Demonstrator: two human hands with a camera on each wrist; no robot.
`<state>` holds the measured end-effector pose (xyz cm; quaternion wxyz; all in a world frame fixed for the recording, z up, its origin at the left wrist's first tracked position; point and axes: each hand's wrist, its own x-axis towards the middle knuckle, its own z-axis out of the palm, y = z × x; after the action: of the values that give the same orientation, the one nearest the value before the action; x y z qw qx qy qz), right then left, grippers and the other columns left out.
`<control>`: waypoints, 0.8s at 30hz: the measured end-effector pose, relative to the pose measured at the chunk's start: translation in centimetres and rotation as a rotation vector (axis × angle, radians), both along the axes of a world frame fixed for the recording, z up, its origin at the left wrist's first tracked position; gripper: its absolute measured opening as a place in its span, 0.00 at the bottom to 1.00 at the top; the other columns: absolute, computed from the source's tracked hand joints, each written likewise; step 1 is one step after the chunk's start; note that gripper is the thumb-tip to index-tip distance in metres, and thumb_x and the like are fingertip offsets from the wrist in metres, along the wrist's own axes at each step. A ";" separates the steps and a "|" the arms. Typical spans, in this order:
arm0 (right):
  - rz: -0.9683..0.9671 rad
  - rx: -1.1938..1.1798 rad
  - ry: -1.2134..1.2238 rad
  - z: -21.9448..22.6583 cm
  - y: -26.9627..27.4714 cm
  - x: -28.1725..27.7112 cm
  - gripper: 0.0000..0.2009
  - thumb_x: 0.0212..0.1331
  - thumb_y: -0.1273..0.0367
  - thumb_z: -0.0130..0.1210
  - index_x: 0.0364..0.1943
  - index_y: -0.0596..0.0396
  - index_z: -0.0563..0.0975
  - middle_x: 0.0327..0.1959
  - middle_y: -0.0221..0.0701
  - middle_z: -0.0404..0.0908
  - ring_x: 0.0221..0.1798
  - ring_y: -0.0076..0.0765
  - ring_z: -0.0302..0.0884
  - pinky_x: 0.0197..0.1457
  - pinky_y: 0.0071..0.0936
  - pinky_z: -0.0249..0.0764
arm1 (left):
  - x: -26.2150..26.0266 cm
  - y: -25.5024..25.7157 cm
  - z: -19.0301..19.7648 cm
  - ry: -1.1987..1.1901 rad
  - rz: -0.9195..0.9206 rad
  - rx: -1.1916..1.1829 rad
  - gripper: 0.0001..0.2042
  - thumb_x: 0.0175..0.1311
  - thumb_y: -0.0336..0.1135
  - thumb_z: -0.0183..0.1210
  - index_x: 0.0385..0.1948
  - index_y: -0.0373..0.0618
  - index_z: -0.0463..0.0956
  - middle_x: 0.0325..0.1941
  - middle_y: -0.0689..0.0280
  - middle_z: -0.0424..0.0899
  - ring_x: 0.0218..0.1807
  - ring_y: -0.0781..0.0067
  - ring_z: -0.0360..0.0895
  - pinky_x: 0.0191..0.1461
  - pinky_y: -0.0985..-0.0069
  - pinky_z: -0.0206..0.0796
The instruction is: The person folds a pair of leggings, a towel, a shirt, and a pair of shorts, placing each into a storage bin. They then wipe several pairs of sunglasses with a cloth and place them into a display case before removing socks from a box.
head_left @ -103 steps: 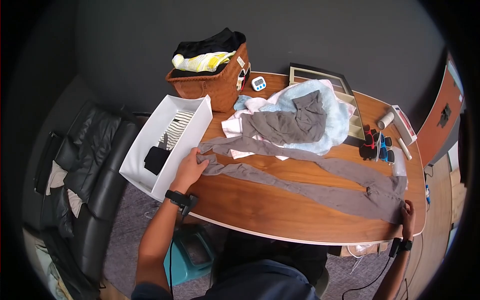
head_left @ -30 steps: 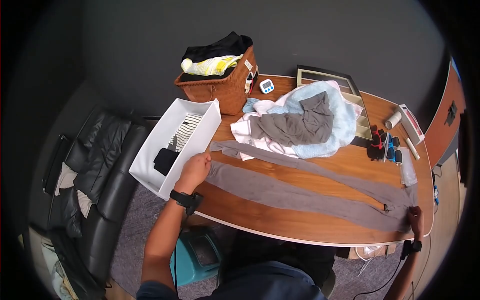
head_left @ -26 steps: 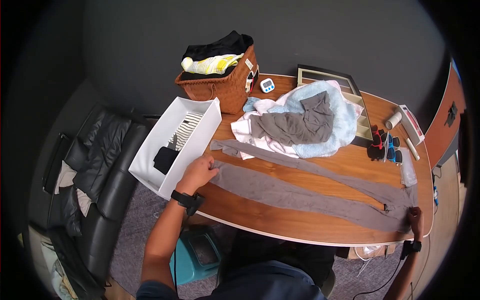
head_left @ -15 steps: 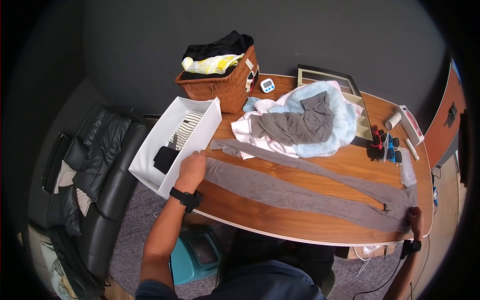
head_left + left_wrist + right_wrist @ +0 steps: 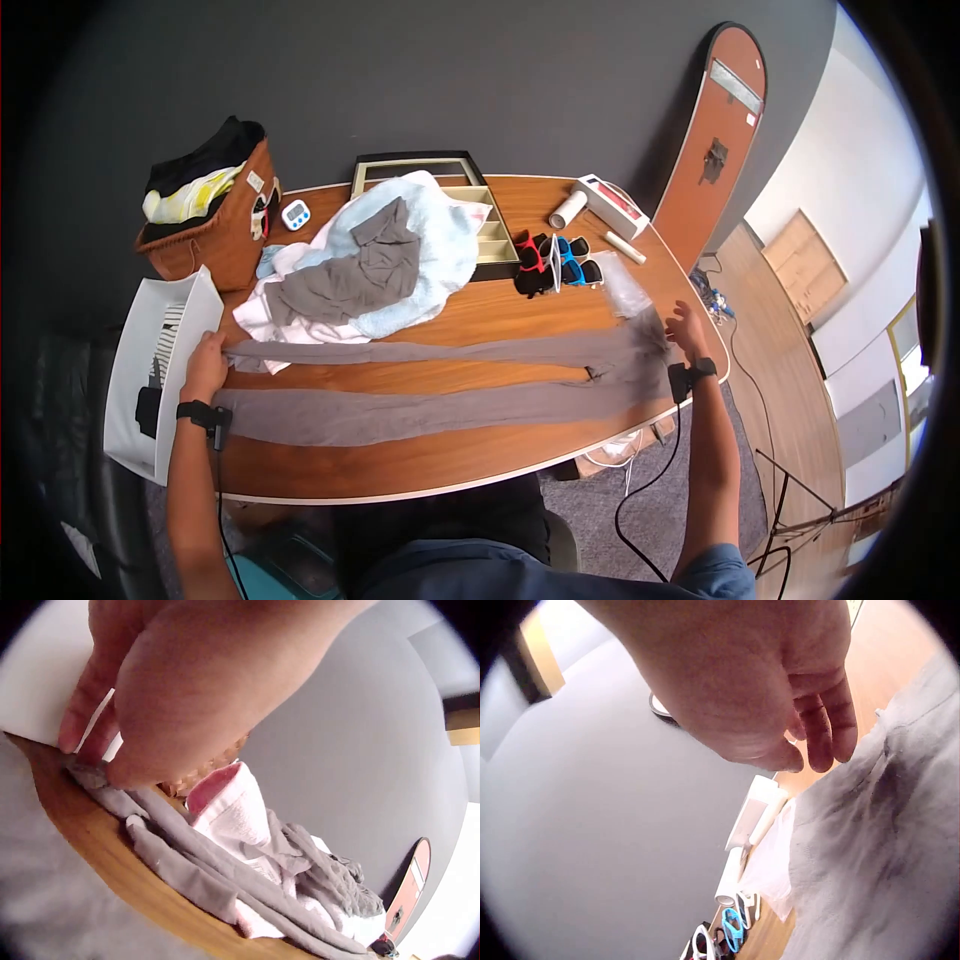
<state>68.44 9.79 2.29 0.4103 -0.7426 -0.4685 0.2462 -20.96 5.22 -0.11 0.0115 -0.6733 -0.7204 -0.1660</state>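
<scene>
Grey leggings (image 5: 400, 415) lie stretched lengthwise over the wooden table, legs to the left and waist to the right. At the end of the far leg, my left hand (image 5: 205, 365) pinches the cloth; the left wrist view shows thumb and fingers on the grey leg end (image 5: 90, 776). My right hand (image 5: 687, 330) is just off the waist end, its fingers loosely bent and holding nothing. In the right wrist view, the wrinkled grey waist (image 5: 870, 825) lies beside its fingertips.
A white bin (image 5: 140, 330) with striped and black clothes stands at left, before a brown basket (image 5: 215, 240) of clothes. A light blue towel (image 5: 445, 250) with a grey garment (image 5: 350, 280), a compartment box (image 5: 480, 195), sunglasses (image 5: 575, 270) and a plastic bag (image 5: 625, 290) lie further back.
The head view has turned right. My left hand has gone from the near leg's end to the far leg's end. My right hand has let go of the waist.
</scene>
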 end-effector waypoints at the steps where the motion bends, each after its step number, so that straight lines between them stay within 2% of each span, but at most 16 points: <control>1: -0.004 0.000 0.000 0.0 0.3 -0.2 0.29 0.57 0.77 0.55 0.65 0.61 0.63 0.59 0.45 0.70 0.29 0.30 0.78 0.28 0.27 0.76 | 0.2 0.1 0.3 0.000 -0.004 0.000 0.15 0.54 0.18 0.51 0.45 0.36 0.76 0.46 0.50 0.77 0.50 0.43 0.75 0.54 0.58 0.69; 3: -0.010 -0.087 0.004 -0.3 0.7 -0.7 0.31 0.56 0.76 0.57 0.66 0.63 0.62 0.55 0.43 0.74 0.28 0.30 0.78 0.26 0.27 0.74 | 0.5 0.0 0.8 0.051 0.046 -0.177 0.11 0.55 0.20 0.53 0.41 0.36 0.75 0.43 0.50 0.77 0.47 0.44 0.75 0.52 0.57 0.69; 7: 0.077 -0.200 0.032 0.4 0.8 -2.3 0.32 0.56 0.75 0.56 0.68 0.62 0.60 0.52 0.45 0.78 0.35 0.32 0.79 0.31 0.24 0.74 | 0.5 -0.4 0.8 -0.011 0.053 -0.104 0.07 0.55 0.21 0.55 0.36 0.36 0.74 0.41 0.50 0.77 0.45 0.44 0.76 0.50 0.57 0.69; 9: 0.053 -0.225 -0.077 0.6 0.7 -3.0 0.26 0.56 0.74 0.58 0.61 0.61 0.69 0.42 0.37 0.81 0.34 0.28 0.78 0.31 0.22 0.74 | 1.0 -1.0 1.3 -0.098 0.060 -0.010 0.06 0.55 0.20 0.54 0.34 0.36 0.72 0.39 0.50 0.77 0.45 0.43 0.75 0.51 0.58 0.68; 10: 0.056 -0.227 -0.076 0.8 0.7 -3.1 0.26 0.56 0.74 0.58 0.61 0.61 0.69 0.42 0.37 0.81 0.34 0.28 0.78 0.31 0.22 0.74 | 0.5 -1.1 1.1 -0.096 0.062 -0.013 0.06 0.55 0.20 0.54 0.34 0.36 0.72 0.39 0.50 0.77 0.45 0.43 0.75 0.51 0.58 0.68; 12: 0.148 -0.269 0.031 1.7 0.7 -3.1 0.17 0.57 0.73 0.60 0.51 0.61 0.76 0.29 0.29 0.78 0.27 0.24 0.75 0.27 0.23 0.73 | -0.6 -1.0 0.6 -0.252 0.037 0.026 0.04 0.58 0.19 0.51 0.33 0.37 0.70 0.33 0.52 0.78 0.37 0.52 0.79 0.42 0.63 0.72; 13: 0.150 -0.273 0.031 2.0 0.4 -3.1 0.17 0.57 0.73 0.60 0.51 0.61 0.76 0.29 0.29 0.78 0.27 0.24 0.75 0.27 0.23 0.73 | 0.0 -1.4 1.6 -0.251 0.040 0.023 0.04 0.58 0.19 0.51 0.33 0.37 0.70 0.33 0.52 0.78 0.37 0.52 0.79 0.42 0.63 0.72; 15: 0.174 -0.180 0.157 2.7 -0.1 -3.2 0.07 0.58 0.73 0.59 0.40 0.57 0.78 0.28 0.26 0.78 0.28 0.21 0.75 0.29 0.21 0.73 | 1.8 -2.7 4.5 -0.537 0.186 -0.074 0.04 0.62 0.20 0.49 0.35 0.39 0.68 0.28 0.59 0.77 0.28 0.68 0.79 0.30 0.72 0.73; 16: 0.176 -0.185 0.158 3.3 -0.6 -3.5 0.07 0.58 0.73 0.59 0.40 0.57 0.78 0.28 0.26 0.78 0.28 0.21 0.75 0.29 0.21 0.73 | 1.3 -2.9 4.3 -0.535 0.190 -0.078 0.04 0.62 0.20 0.49 0.35 0.39 0.68 0.28 0.59 0.77 0.28 0.68 0.79 0.30 0.72 0.73; 18: 0.193 -0.078 0.225 5.0 -2.1 -3.9 0.05 0.59 0.73 0.56 0.38 0.55 0.78 0.28 0.25 0.78 0.28 0.20 0.75 0.32 0.19 0.74 | 0.0 -3.3 3.6 -0.758 0.079 0.074 0.04 0.66 0.21 0.46 0.37 0.41 0.68 0.27 0.65 0.76 0.23 0.79 0.77 0.24 0.80 0.71; 19: 0.186 -0.032 0.295 5.7 -2.8 -4.0 0.04 0.60 0.75 0.53 0.37 0.54 0.77 0.28 0.24 0.78 0.29 0.21 0.76 0.33 0.19 0.74 | -0.1 -3.8 3.8 -0.792 0.060 0.097 0.05 0.67 0.21 0.46 0.38 0.41 0.68 0.28 0.67 0.76 0.27 0.79 0.78 0.28 0.81 0.73; 20: 0.210 0.031 0.364 5.5 -3.4 -3.1 0.04 0.62 0.74 0.52 0.38 0.54 0.77 0.30 0.25 0.79 0.33 0.22 0.78 0.36 0.20 0.75 | -0.4 -4.2 3.8 -0.791 0.061 0.092 0.05 0.67 0.21 0.46 0.38 0.41 0.68 0.28 0.67 0.76 0.27 0.79 0.78 0.28 0.81 0.73; 22: 0.220 0.235 0.344 5.0 -5.6 -2.0 0.04 0.64 0.72 0.50 0.38 0.53 0.77 0.36 0.27 0.79 0.38 0.22 0.78 0.41 0.21 0.75 | -0.9 -5.3 3.5 -0.762 0.034 0.383 0.06 0.66 0.21 0.46 0.40 0.41 0.69 0.27 0.69 0.75 0.32 0.81 0.77 0.34 0.81 0.74; 23: 0.200 0.268 0.402 4.6 -6.6 -1.3 0.03 0.64 0.72 0.50 0.36 0.52 0.76 0.40 0.28 0.79 0.41 0.22 0.78 0.44 0.22 0.75 | 0.0 -6.3 4.0 -0.833 0.037 0.442 0.06 0.66 0.21 0.47 0.40 0.41 0.70 0.27 0.72 0.74 0.34 0.84 0.75 0.37 0.83 0.71; 24: 0.199 0.266 0.401 3.9 -7.5 -0.8 0.03 0.64 0.72 0.50 0.36 0.52 0.76 0.40 0.28 0.79 0.41 0.22 0.78 0.44 0.22 0.75 | 0.1 -7.3 3.9 -0.834 0.038 0.439 0.06 0.66 0.21 0.47 0.40 0.41 0.70 0.27 0.72 0.74 0.34 0.84 0.75 0.37 0.83 0.71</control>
<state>67.63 2.32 6.21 0.5628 -0.5689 -0.4766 0.3641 -20.89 -2.05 3.79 -0.1337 -0.5175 -0.6236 -0.5704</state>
